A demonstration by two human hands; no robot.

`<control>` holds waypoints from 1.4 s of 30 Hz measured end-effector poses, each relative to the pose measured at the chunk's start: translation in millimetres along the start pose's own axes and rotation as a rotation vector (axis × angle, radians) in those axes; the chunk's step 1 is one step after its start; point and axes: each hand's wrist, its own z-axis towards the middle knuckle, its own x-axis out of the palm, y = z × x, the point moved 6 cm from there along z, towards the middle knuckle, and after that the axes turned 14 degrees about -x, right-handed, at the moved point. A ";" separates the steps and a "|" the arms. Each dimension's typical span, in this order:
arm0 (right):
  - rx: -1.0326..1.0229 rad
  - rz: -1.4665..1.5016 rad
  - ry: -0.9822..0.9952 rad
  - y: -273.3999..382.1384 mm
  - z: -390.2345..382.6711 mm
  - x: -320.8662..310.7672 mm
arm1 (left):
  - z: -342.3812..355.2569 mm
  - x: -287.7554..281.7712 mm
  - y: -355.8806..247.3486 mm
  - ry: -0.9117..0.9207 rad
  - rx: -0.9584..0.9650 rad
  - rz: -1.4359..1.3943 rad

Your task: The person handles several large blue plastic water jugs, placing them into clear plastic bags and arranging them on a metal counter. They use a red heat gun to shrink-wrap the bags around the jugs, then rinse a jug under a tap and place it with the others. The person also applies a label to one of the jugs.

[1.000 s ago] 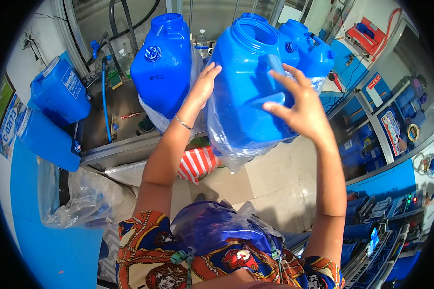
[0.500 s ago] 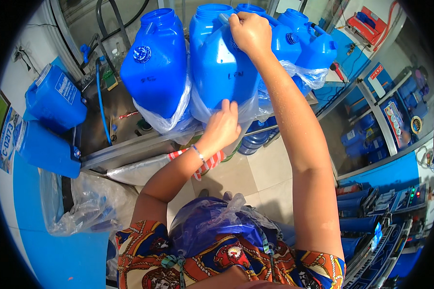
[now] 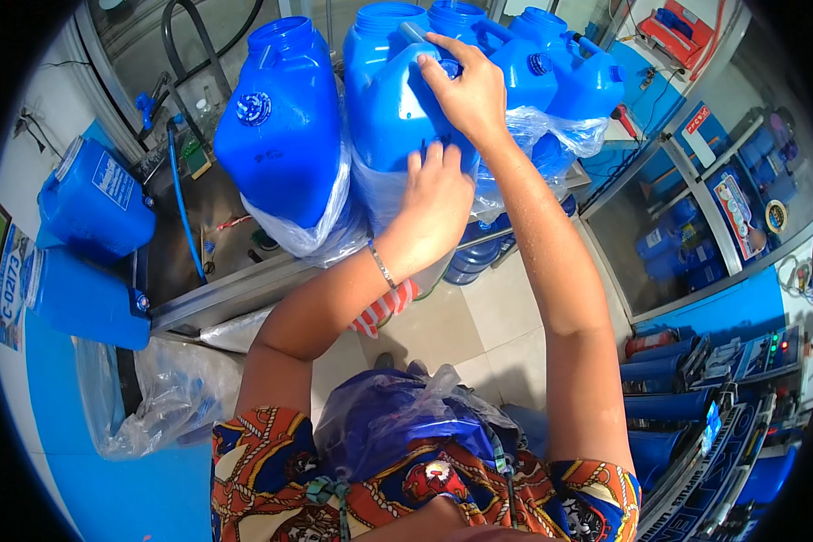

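In front of me stands a blue water jug (image 3: 390, 113) with a handle on top, its lower part inside a clear plastic bag (image 3: 377, 194). My left hand (image 3: 434, 194) is at the jug's front, fingers closed on the bag's upper part; the fingertips are slightly blurred. My right hand (image 3: 471, 90) rests on the jug's upper right, by its handle and small cap. Its thumb and index finger are spread apart; the other fingers are partly hidden. Just left is a darker blue jug (image 3: 285, 135), also bagged around its base.
More blue jugs (image 3: 576, 81) crowd the right of the metal counter (image 3: 217, 303). Two blue containers (image 3: 90, 287) stand at the left. A blue hose (image 3: 182, 203) hangs over the counter's sink area. Loose clear plastic (image 3: 176, 388) hangs below left.
My left hand has moved up the jug's front, with the bag's edge higher. My right hand has let go of the handle and slid down slightly, its fingers spreading.
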 end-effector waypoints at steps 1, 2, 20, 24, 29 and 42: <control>0.017 0.025 -0.016 -3.0 0.5 1.2 | 0.7 7.5 2.2 0.103 -0.023 -0.068; 0.034 0.050 -0.034 -6.7 2.3 2.5 | 0.6 17.5 4.4 0.244 -0.051 -0.129; -0.224 0.074 -0.107 -45.9 2.7 27.0 | -63.6 34.4 -12.1 0.216 0.212 -0.256; -0.205 0.057 -0.088 -33.1 -71.8 19.1 | -98.4 98.1 -5.6 1.006 0.417 -0.574; 0.052 -0.136 0.698 -42.5 -225.7 -12.3 | -98.4 148.7 -3.6 1.215 0.459 -0.644; 1.232 -0.387 0.397 -44.1 -463.0 -351.8 | -47.3 241.5 -221.2 1.342 0.907 -0.649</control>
